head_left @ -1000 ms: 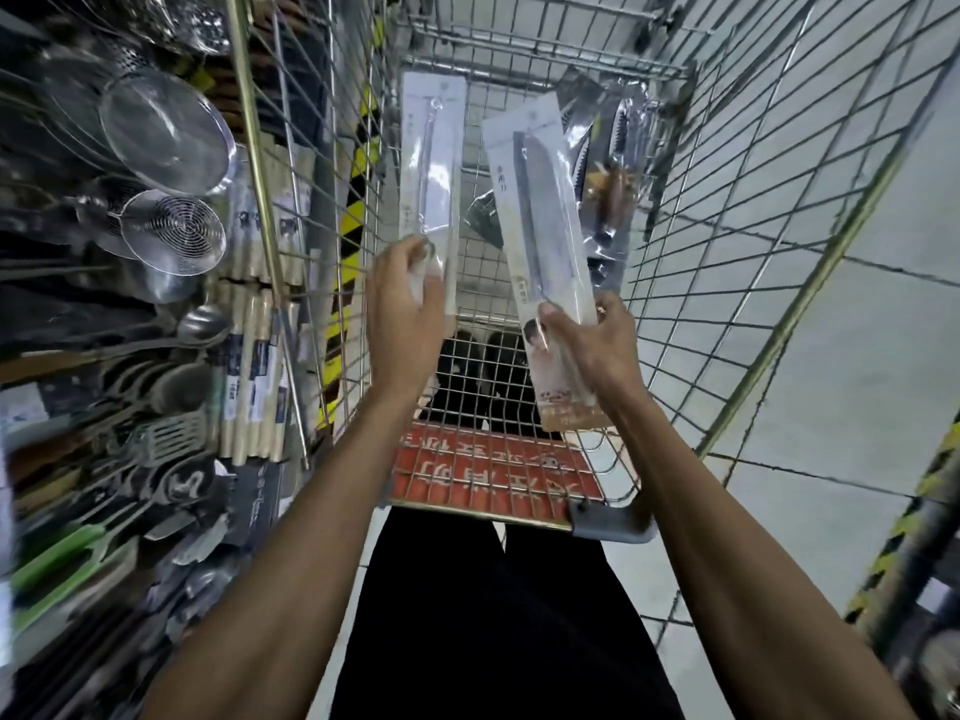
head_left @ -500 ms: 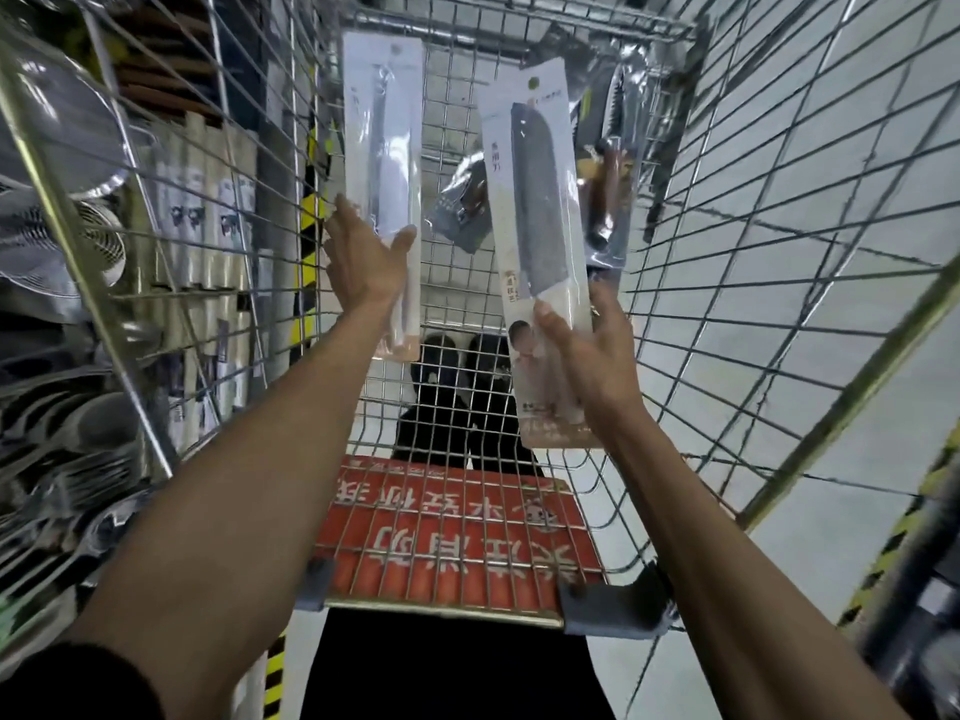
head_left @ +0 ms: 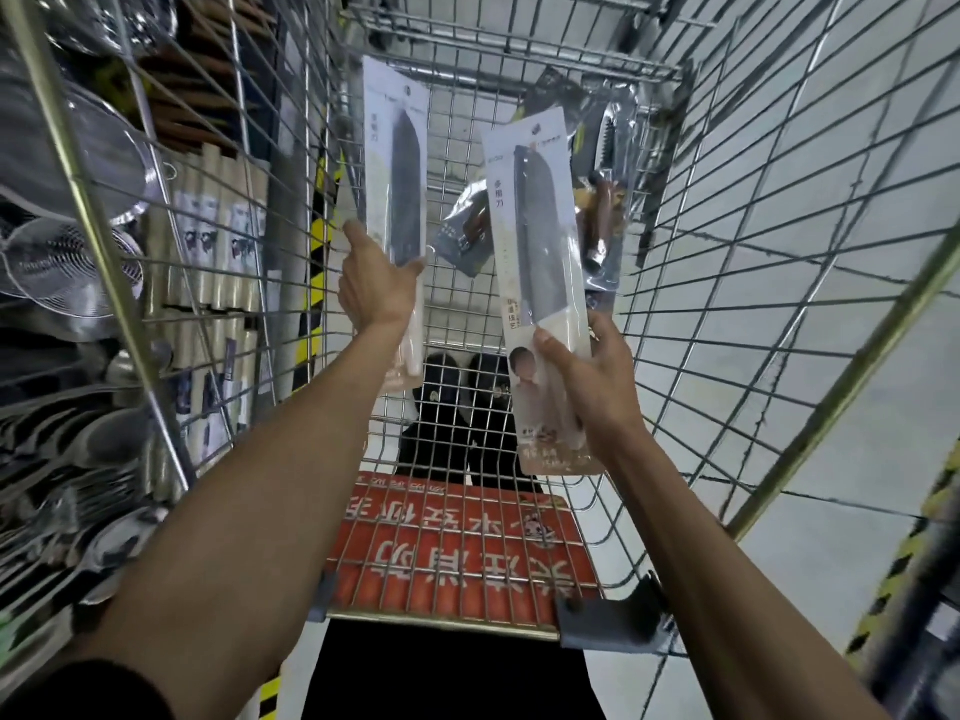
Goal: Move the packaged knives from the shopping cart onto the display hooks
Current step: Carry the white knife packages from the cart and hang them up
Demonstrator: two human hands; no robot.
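Note:
Both of my hands are raised inside the wire shopping cart (head_left: 727,283), each gripping a packaged knife by its lower end. My left hand (head_left: 376,291) holds a white-carded knife package (head_left: 397,163) upright, its dark blade facing me. My right hand (head_left: 592,387) holds a second, similar knife package (head_left: 535,241), tilted slightly left, nearer to me. Further packaged knives (head_left: 602,200) lie against the cart's far end, behind the two held packs. No display hooks are visible from this angle.
To the left, seen through the cart's wire side, is a shelf with metal strainers (head_left: 62,262), rolling pins (head_left: 218,283) and steel utensils (head_left: 67,501). The cart's red child-seat flap (head_left: 457,553) is near me. Grey tiled floor (head_left: 857,407) lies to the right.
Both hands have lifted their knife packages higher and farther forward within the cart. The view has tilted, so the left shelf slid toward the frame edge.

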